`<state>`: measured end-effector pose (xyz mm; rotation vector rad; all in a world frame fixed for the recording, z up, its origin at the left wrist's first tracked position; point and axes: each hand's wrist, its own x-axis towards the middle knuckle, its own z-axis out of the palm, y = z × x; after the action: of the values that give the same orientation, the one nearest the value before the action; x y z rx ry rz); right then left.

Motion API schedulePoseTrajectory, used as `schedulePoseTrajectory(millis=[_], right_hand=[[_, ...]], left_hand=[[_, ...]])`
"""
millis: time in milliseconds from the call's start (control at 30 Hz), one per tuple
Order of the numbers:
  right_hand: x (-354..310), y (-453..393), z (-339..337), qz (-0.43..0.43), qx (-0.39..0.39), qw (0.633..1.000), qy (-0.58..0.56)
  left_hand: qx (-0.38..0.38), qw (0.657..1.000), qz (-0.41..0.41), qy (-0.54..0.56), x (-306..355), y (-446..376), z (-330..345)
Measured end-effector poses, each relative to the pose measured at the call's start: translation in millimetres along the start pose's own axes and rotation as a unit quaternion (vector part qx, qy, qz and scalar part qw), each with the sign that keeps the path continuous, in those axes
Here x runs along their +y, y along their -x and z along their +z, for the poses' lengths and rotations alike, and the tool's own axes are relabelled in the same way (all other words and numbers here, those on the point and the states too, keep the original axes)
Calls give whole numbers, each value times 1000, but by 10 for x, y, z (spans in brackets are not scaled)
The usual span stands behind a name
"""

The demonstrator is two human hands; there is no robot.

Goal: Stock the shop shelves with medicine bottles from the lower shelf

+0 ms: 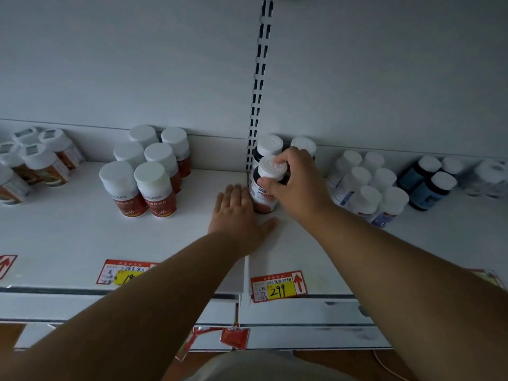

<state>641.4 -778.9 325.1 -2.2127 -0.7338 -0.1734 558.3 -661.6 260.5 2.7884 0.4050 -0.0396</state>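
Here, right hand point(298, 185) fingers point(277, 165) grip bottle point(262, 192).

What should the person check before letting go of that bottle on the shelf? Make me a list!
1. Right hand grips the dark bottle by its white cap: ok.
2. Bottle upright: ok.
3. Bottle's base fully down on the shelf: cannot tell, the left hand hides part of it.
4. Left hand lies flat beside the bottle, steadying it: ok.
5. Lined up in front of the same kind of bottle behind: ok.
6. Gap to the white bottles on the right: ok.
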Motion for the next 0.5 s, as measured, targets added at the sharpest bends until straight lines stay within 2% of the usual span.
schedulePoseTrajectory(millis=[133,267,400,500], right_hand=[[-43,41,25,-8,7,999,37],[-158,136,-16,8,-20,998,51],[-260,499,-58,-25,15,998,50],[-386,817,-114,-3,3,999,37]], left_hand=[[4,1000,6,3,-14,18,12],[12,999,19,44,-65,143,-70],[36,997,47,53,-98,461,-150],[46,995,76,35,-82,769,-204]])
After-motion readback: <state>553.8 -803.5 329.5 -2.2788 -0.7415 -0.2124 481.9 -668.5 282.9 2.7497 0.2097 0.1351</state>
